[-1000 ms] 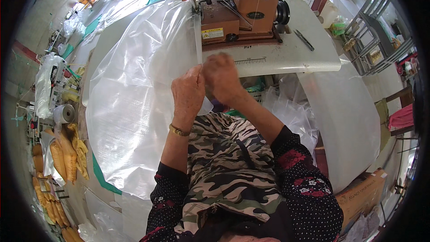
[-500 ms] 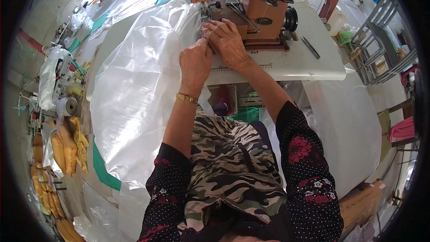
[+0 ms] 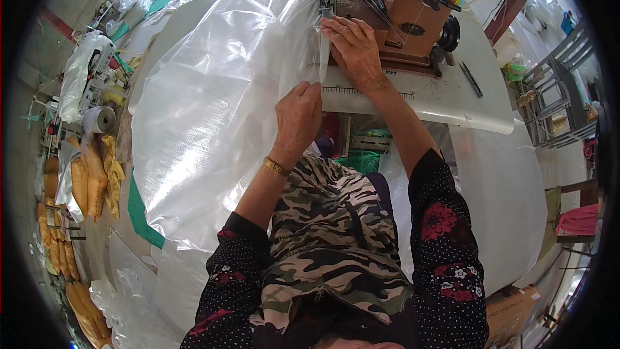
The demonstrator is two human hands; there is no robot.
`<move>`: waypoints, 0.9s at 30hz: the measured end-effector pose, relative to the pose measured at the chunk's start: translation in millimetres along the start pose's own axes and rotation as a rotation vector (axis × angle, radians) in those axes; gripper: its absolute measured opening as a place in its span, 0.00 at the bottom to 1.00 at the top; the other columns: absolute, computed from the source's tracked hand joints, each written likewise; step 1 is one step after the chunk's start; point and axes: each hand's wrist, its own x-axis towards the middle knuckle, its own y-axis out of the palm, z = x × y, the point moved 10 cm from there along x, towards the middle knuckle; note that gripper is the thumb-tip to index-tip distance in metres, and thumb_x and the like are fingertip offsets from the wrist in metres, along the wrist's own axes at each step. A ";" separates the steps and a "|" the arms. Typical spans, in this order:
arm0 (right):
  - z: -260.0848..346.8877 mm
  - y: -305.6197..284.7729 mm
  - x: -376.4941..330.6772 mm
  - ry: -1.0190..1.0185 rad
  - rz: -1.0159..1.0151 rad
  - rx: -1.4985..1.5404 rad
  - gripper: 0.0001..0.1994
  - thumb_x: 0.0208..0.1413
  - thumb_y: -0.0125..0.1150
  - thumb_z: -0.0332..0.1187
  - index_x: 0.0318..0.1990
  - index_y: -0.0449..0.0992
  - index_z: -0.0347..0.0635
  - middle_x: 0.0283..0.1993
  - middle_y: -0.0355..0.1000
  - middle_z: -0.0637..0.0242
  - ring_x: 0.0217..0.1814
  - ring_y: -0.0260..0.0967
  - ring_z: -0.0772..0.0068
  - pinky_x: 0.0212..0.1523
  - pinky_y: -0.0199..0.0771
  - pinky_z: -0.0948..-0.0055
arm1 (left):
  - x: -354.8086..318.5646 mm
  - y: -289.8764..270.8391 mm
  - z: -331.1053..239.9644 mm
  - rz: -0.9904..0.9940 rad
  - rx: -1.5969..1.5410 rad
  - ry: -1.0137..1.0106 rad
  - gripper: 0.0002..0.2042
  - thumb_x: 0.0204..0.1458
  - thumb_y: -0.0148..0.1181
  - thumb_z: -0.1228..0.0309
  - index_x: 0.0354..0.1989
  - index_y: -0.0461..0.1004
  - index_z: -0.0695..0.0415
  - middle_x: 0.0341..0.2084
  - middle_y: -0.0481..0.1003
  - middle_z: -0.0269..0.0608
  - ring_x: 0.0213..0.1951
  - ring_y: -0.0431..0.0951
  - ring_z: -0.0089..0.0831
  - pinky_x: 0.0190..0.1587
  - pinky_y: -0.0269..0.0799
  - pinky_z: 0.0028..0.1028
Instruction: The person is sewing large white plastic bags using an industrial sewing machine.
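Clock directions are read from the centre of the view. The translucent plastic sheet (image 3: 213, 106) occupies 10 o'clock, its right-hand edge running to the presser foot (image 3: 327, 6) of the brown sewing machine (image 3: 413, 26) at 1 o'clock. The upper edge of the view cuts off the machine head; the needle point cannot be made out. A dark oval plate on the machine is too small to read. A printed ruler scale (image 3: 368, 92) marks the tabletop (image 3: 445, 111); the carton (image 3: 512, 313) at 4 o'clock bears printing, partly cut off. The left hand (image 3: 298, 119), at 12 o'clock, is curled, thumb and forefinger pinching the sheet edge. The right hand (image 3: 354, 52) lies palm down, fingers close together, pointing to 11 o'clock; whether they grip cannot be told, their undersides being hidden.
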 end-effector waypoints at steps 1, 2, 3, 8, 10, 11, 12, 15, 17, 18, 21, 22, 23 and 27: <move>0.7 0.7 0.0 -0.002 0.000 0.010 0.20 0.50 0.59 0.26 0.52 0.72 0.44 0.62 0.67 0.71 0.65 0.60 0.69 0.66 0.54 0.61 | 0.8 3.3 -0.7 0.029 0.007 0.035 0.05 0.50 0.56 0.78 0.35 0.72 0.60 0.26 0.70 0.45 0.30 0.74 0.46 0.30 0.70 0.39; 0.1 0.6 -0.8 -0.002 0.000 0.007 0.20 0.50 0.59 0.26 0.52 0.72 0.44 0.62 0.67 0.71 0.65 0.60 0.69 0.66 0.54 0.61 | 1.9 4.6 1.0 0.029 0.006 0.037 0.05 0.50 0.56 0.78 0.35 0.72 0.60 0.26 0.70 0.45 0.30 0.74 0.46 0.30 0.70 0.39; 1.4 -1.2 0.3 -0.011 -0.002 -0.020 0.19 0.51 0.59 0.27 0.52 0.72 0.44 0.60 0.67 0.71 0.65 0.61 0.69 0.65 0.54 0.61 | 2.7 5.1 1.1 0.043 0.006 0.046 0.05 0.49 0.56 0.78 0.35 0.72 0.60 0.26 0.70 0.45 0.30 0.74 0.46 0.30 0.70 0.39; 0.1 -2.7 6.6 0.020 -0.019 -0.051 0.17 0.50 0.59 0.27 0.50 0.72 0.44 0.58 0.69 0.71 0.63 0.62 0.71 0.63 0.56 0.63 | 13.0 -0.2 -0.3 0.035 -0.001 0.087 0.05 0.49 0.55 0.79 0.34 0.72 0.60 0.26 0.69 0.45 0.31 0.74 0.45 0.31 0.70 0.39; -1.9 -4.0 10.0 0.027 -0.040 -0.044 0.16 0.49 0.60 0.28 0.48 0.73 0.46 0.56 0.70 0.73 0.60 0.64 0.73 0.59 0.58 0.65 | 15.3 -1.1 -5.3 0.028 0.017 0.136 0.04 0.48 0.55 0.79 0.33 0.71 0.60 0.25 0.69 0.45 0.31 0.74 0.45 0.30 0.70 0.38; -1.8 -3.3 12.0 0.024 -0.040 -0.043 0.16 0.49 0.60 0.28 0.48 0.73 0.46 0.56 0.70 0.73 0.60 0.64 0.73 0.59 0.58 0.65 | 18.2 -4.4 -4.7 0.025 0.018 0.135 0.04 0.48 0.55 0.79 0.33 0.71 0.60 0.25 0.69 0.45 0.31 0.74 0.45 0.30 0.70 0.38; -2.7 -5.0 12.5 0.022 -0.063 -0.042 0.15 0.49 0.61 0.29 0.47 0.74 0.47 0.54 0.71 0.75 0.58 0.66 0.73 0.57 0.58 0.65 | 23.5 -10.6 -5.8 0.012 0.012 0.138 0.05 0.48 0.56 0.80 0.34 0.72 0.61 0.24 0.68 0.46 0.29 0.74 0.45 0.29 0.69 0.38; -5.1 -7.6 13.4 0.020 -0.109 -0.031 0.14 0.48 0.62 0.30 0.44 0.76 0.49 0.51 0.73 0.76 0.54 0.68 0.74 0.55 0.60 0.66 | 32.3 -23.2 -14.5 -0.013 -0.009 0.150 0.06 0.48 0.56 0.81 0.35 0.73 0.62 0.22 0.68 0.47 0.27 0.73 0.46 0.28 0.68 0.38; -5.6 -9.3 13.9 0.019 -0.135 -0.021 0.14 0.47 0.63 0.31 0.43 0.76 0.49 0.50 0.74 0.77 0.53 0.69 0.74 0.54 0.60 0.65 | 36.7 -26.5 -17.4 -0.025 -0.023 0.161 0.06 0.48 0.56 0.81 0.36 0.73 0.62 0.23 0.68 0.46 0.27 0.73 0.46 0.28 0.68 0.38; -4.9 -10.3 14.1 0.035 -0.135 -0.014 0.12 0.48 0.63 0.31 0.43 0.77 0.49 0.50 0.75 0.76 0.53 0.70 0.74 0.54 0.61 0.66 | 38.8 -25.0 -17.1 -0.015 0.011 0.156 0.06 0.49 0.55 0.81 0.35 0.73 0.62 0.23 0.68 0.46 0.27 0.73 0.45 0.29 0.68 0.38; -2.3 -13.5 14.3 0.052 -0.124 -0.018 0.12 0.50 0.62 0.31 0.43 0.78 0.48 0.50 0.76 0.76 0.54 0.70 0.74 0.54 0.61 0.67 | 41.7 -24.5 -19.3 -0.020 0.047 0.167 0.05 0.50 0.55 0.80 0.35 0.73 0.62 0.24 0.68 0.45 0.27 0.73 0.45 0.29 0.68 0.38; -2.7 -13.8 14.3 0.054 -0.110 -0.028 0.13 0.50 0.62 0.32 0.45 0.78 0.48 0.51 0.76 0.76 0.54 0.70 0.74 0.55 0.61 0.68 | 41.7 -25.4 -21.6 -0.034 0.050 0.184 0.05 0.50 0.55 0.80 0.35 0.73 0.62 0.24 0.68 0.45 0.27 0.72 0.44 0.29 0.68 0.38; -4.7 -15.6 13.9 0.056 -0.111 -0.030 0.13 0.50 0.62 0.32 0.45 0.78 0.48 0.51 0.76 0.76 0.54 0.70 0.74 0.55 0.61 0.68 | 41.8 -26.2 -22.4 -0.032 0.049 0.187 0.05 0.50 0.55 0.80 0.35 0.73 0.62 0.24 0.68 0.45 0.27 0.72 0.44 0.29 0.68 0.38; -5.5 -13.0 12.2 0.025 -0.069 -0.027 0.14 0.51 0.60 0.31 0.47 0.77 0.48 0.52 0.75 0.76 0.56 0.69 0.74 0.55 0.61 0.67 | 44.8 -29.9 -16.3 0.011 0.067 0.104 0.03 0.49 0.54 0.78 0.32 0.72 0.59 0.23 0.69 0.44 0.30 0.74 0.43 0.29 0.70 0.38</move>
